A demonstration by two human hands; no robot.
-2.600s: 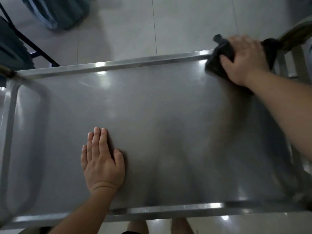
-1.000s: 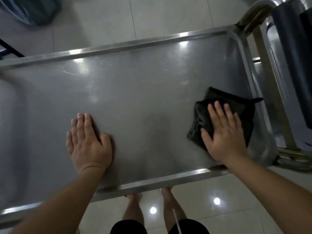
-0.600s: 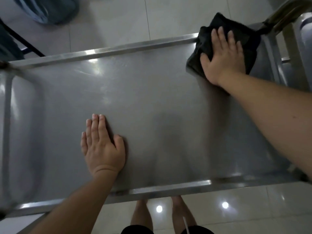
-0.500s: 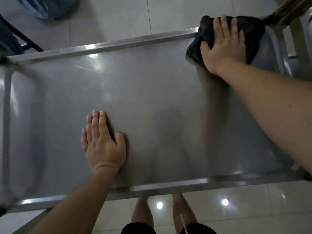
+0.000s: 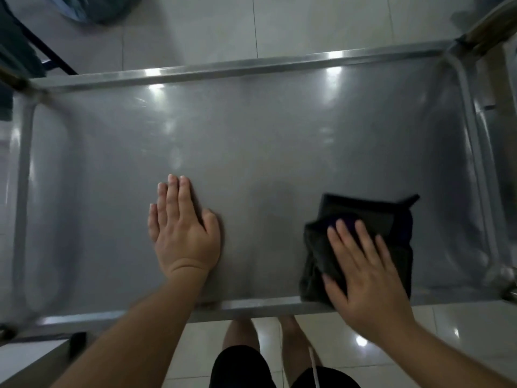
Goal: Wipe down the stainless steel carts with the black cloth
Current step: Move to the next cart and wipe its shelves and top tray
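Note:
The stainless steel cart point(image 5: 251, 130) fills the head view, its flat top shelf ringed by a raised rim. A crumpled black cloth point(image 5: 363, 219) lies on the shelf at the near right, close to the front rim. My right hand point(image 5: 363, 270) presses flat on the cloth with straight fingers, its palm over the front rim. Flat on the bare steel left of centre rests my left hand point(image 5: 181, 231), fingers together and pointing away from me.
A second steel cart frame point(image 5: 500, 113) stands against the right end. A dark metal frame point(image 5: 36, 49) and a blue-grey bundle point(image 5: 95, 9) lie on the tiled floor at the far left. My bare legs point(image 5: 263, 331) stand below the front rim.
My right hand has dragged the cloth from the far right corner back to the near right, by the front rim. The left hand has stayed flat in place.

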